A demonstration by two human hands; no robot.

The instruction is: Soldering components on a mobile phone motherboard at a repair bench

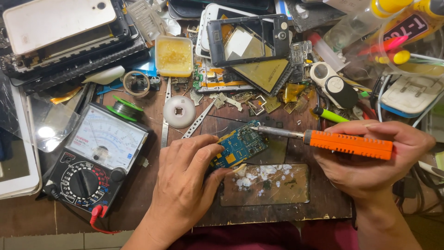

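A small blue circuit board lies on a dark worn work mat at the middle of the bench. My left hand pinches the board's lower left corner between thumb and fingers. My right hand grips a soldering iron with an orange handle. Its metal tip rests on the board's upper right part. Just below the board lies a cracked phone screen panel with white flecks on it.
An analog multimeter with red lead sits at the left. Stacked phones and frames crowd the back left, a phone frame and loose parts the back middle. A yellow flux tub, solder spools and tweezers lie behind the board.
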